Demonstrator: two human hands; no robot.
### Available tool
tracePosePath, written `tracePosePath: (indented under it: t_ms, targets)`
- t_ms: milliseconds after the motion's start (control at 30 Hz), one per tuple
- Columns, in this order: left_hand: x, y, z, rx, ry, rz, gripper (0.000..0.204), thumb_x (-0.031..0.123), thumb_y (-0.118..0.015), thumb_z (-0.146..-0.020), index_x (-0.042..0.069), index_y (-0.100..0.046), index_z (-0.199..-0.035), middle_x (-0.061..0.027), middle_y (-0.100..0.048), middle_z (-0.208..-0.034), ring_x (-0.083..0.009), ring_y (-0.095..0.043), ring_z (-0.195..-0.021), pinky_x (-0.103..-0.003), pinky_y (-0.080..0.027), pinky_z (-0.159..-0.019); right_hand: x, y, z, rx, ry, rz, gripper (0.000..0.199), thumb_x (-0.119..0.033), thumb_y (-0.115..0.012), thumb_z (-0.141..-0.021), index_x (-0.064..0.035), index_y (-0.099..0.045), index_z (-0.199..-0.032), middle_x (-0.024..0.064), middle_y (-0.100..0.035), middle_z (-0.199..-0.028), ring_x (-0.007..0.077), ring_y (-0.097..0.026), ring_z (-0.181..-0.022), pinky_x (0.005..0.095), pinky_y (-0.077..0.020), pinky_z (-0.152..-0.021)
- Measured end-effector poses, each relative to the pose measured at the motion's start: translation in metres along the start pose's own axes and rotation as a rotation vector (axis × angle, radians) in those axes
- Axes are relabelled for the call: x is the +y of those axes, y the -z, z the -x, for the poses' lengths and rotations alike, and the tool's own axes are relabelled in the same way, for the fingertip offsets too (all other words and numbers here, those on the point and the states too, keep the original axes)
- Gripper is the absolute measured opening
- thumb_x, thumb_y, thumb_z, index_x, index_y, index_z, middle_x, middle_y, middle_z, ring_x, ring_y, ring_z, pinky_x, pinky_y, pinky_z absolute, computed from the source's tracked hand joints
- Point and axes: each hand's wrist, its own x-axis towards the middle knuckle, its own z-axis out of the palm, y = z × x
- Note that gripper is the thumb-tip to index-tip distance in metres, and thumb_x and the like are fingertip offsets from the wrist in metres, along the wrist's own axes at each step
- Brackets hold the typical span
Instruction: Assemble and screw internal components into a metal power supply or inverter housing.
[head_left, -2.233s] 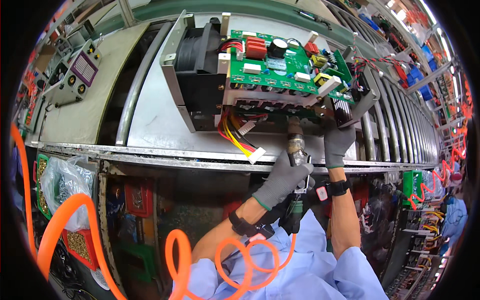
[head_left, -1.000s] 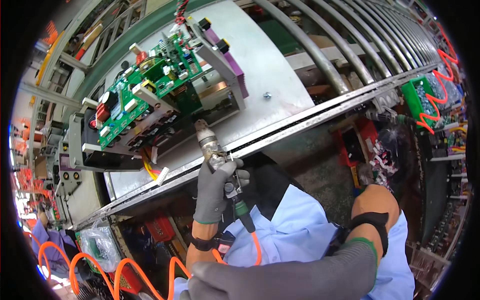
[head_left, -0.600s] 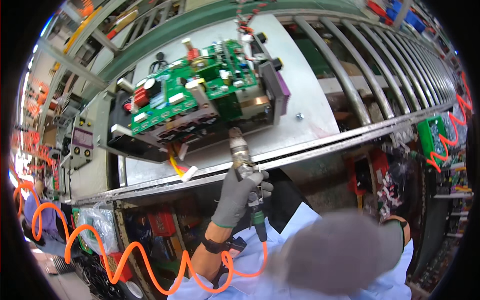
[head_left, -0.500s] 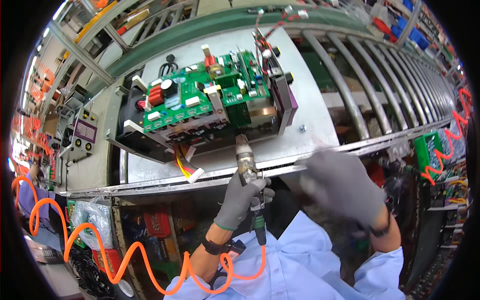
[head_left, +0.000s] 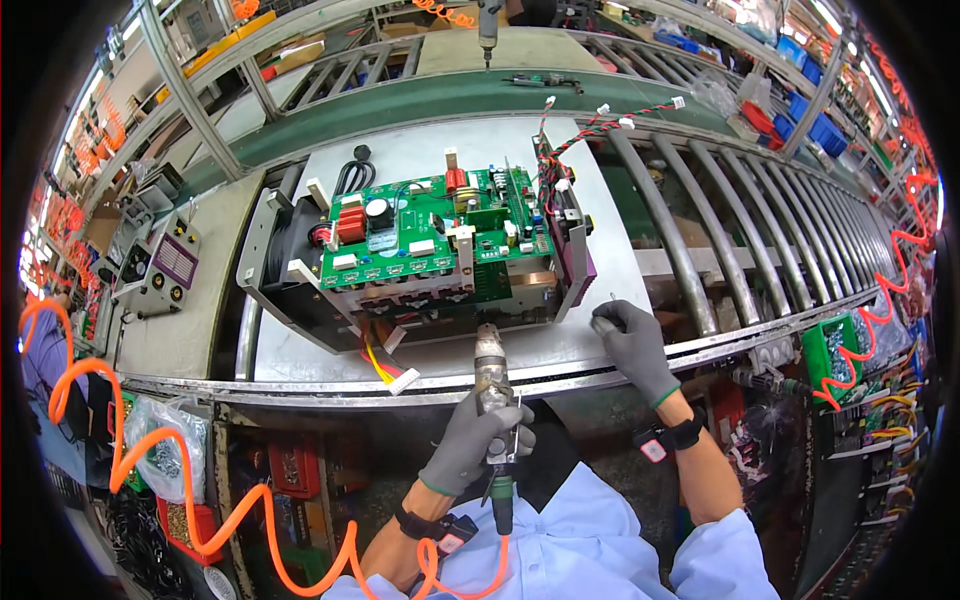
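Gloved in grey, my left hand [head_left: 472, 442] is wrapped round an air screwdriver [head_left: 490, 372], whose metal nose points away from me at the near side of an open electronic unit [head_left: 385, 305]. A green circuit board [head_left: 430, 235] tops the unit. Yellow and red wires with a white connector [head_left: 403, 381] hang from its front. To the right of the unit, my right hand [head_left: 636, 350] is at the metal plate [head_left: 610, 255] with thumb and fingertips pinched together. A tiny dark bit shows at the fingertips, too small to name.
Steel rollers [head_left: 735, 235] run off to the right beyond the plate. An orange coiled hose [head_left: 265, 515] trails left from the screwdriver. Small parts fill a green bin [head_left: 830, 360] at right. Another metal unit [head_left: 160, 265] stands at left; a second screwdriver [head_left: 488, 35] hangs at the back.
My right hand has moved from a blur above the plate's front edge to a pinch on the plate, where small metal parts lay. The view has shifted; my left hand keeps the screwdriver.
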Motion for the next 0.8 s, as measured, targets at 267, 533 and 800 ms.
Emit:
tracePosePath:
  t_ms: [267, 533, 800]
  targets:
    - [-0.001, -0.003, 0.015, -0.114, 0.009, 0.180, 0.035, 0.013, -0.064, -0.087, 0.002, -0.046, -0.115, -0.0118, -0.064, -0.093, -0.0185, -0.068, -0.069, -0.032, -0.058, -0.061, -0.032, -0.037, 0.020, -0.066, -0.369, -0.767, 0.024, -0.018, -0.060, -0.100, 0.0044, -0.060, -0.107, 0.0089, -0.066, -0.086, 0.0111, -0.064, -0.068, 0.0263, -0.0570, -0.061]
    - [-0.001, 0.001, 0.017, -0.113, 0.018, 0.055, 0.036, 0.016, -0.068, -0.085, 0.000, -0.049, -0.112, -0.0120, -0.064, -0.092, -0.0185, -0.069, -0.069, -0.031, -0.057, -0.061, -0.050, -0.042, 0.024, -0.013, -0.511, -0.697, 0.024, -0.021, -0.058, -0.101, 0.0023, -0.062, -0.106, 0.0071, -0.066, -0.079, 0.0083, -0.059, -0.059, 0.0229, -0.0513, -0.053]
    - [-0.002, -0.013, -0.014, 0.001, -0.067, 0.099, 0.026, 0.011, -0.064, -0.086, -0.001, -0.052, -0.105, -0.0114, -0.066, -0.077, -0.0184, -0.067, -0.063, -0.032, -0.058, -0.060, -0.032, -0.038, 0.012, 0.138, -0.302, -0.461, 0.019, -0.014, -0.061, -0.096, 0.0015, -0.063, -0.107, 0.0060, -0.067, -0.084, 0.0087, -0.060, -0.066, 0.0242, -0.0492, -0.059]
